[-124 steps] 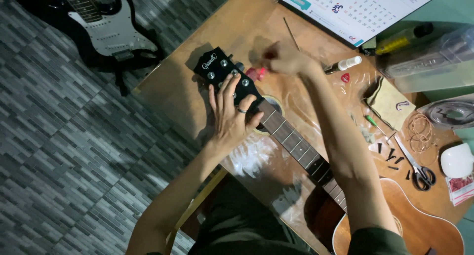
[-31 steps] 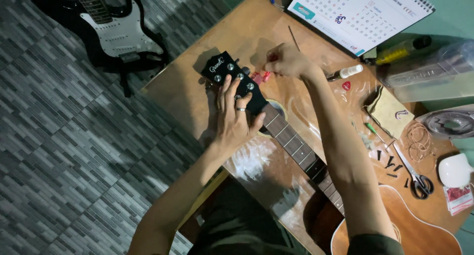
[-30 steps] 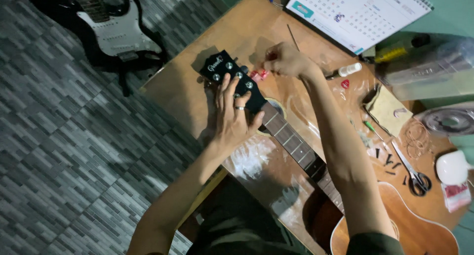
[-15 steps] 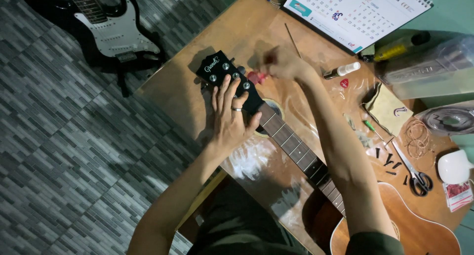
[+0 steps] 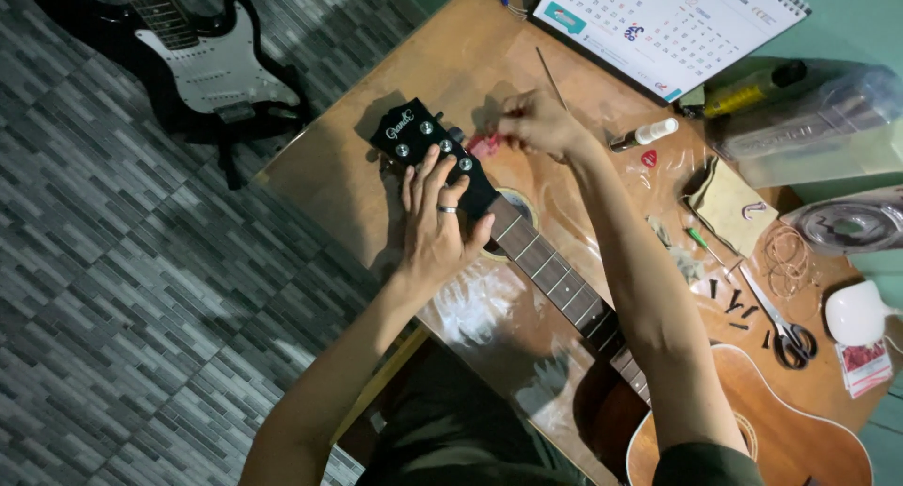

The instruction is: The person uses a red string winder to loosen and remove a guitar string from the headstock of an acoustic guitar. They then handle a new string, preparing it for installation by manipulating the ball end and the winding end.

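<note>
Acoustic guitar, headstock [image 5: 428, 152] flat on wooden table [image 5: 348, 180]: left hand [image 5: 437, 224] pressed open across it, best kept firm; right hand [image 5: 531, 121] pinched on red winder [image 5: 486, 144], apparently at a side peg, best turned evenly.

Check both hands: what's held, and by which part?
Left hand presses flat on the guitar headstock, steadying it. Right hand pinches the small red tool beside the tuners; the exact grip spot cannot be told.

Bare forearms, dark green sleeves, ring on left hand [image 5: 435, 230]
</note>
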